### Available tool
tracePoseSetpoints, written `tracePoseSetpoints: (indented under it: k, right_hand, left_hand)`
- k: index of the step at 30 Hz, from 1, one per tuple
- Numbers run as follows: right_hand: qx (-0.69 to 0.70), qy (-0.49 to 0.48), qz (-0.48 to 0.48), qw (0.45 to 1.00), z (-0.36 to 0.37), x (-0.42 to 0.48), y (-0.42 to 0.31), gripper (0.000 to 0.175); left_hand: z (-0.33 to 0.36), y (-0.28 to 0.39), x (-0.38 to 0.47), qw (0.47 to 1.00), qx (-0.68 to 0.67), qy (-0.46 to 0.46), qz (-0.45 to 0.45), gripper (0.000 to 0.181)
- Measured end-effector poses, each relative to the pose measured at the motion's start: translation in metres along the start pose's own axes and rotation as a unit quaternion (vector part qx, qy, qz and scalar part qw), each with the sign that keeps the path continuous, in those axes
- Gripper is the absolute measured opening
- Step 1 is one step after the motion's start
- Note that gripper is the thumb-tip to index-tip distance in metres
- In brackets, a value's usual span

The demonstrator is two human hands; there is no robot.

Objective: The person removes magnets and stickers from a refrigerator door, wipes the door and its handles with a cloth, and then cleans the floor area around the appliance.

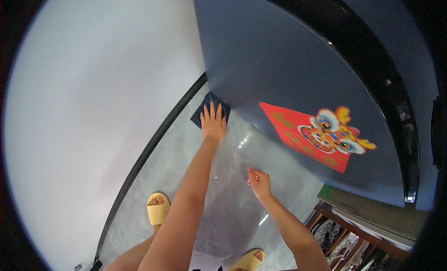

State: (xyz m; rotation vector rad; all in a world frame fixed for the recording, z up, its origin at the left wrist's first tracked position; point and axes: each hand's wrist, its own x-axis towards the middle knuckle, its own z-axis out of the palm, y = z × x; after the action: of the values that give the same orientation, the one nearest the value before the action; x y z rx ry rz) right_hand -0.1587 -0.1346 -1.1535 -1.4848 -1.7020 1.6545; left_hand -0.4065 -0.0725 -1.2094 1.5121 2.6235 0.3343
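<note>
My left hand (213,124) lies flat, fingers spread, on a dark folded cloth (197,120). The cloth rests on the glossy grey floor (241,201), in the corner where the white wall (104,96) meets a dark blue panel (258,61). To the right and nearer my body, my right hand (260,183) hovers over the floor with its fingers curled in. Nothing shows in that hand. Its nearest neighbour is the blue panel's lower edge.
A black skirting strip (150,148) runs along the wall's foot. The panel bears a red festive decoration (314,138) with a cartoon lion head, and a curved black strip (380,61). At lower right stands a wooden rack (349,229) holding wrapped items. My feet wear yellow slippers (158,214).
</note>
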Motion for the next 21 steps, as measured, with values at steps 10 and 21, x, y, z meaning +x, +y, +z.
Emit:
tracePoseSetpoints:
  k: [10,21]
  right_hand:
    - [-0.066,-0.083,-0.065,0.992,0.04,0.02,0.004,0.047]
    - [0.006,0.022,0.005,1.0,0.009,-0.037,0.053,0.04]
  left_hand:
    - [-0.027,-0.108,-0.093,0.991,0.033,-0.009,-0.127,0.057]
    - [-0.036,0.0,-0.25,0.915,-0.008,-0.213,0.343,0.054]
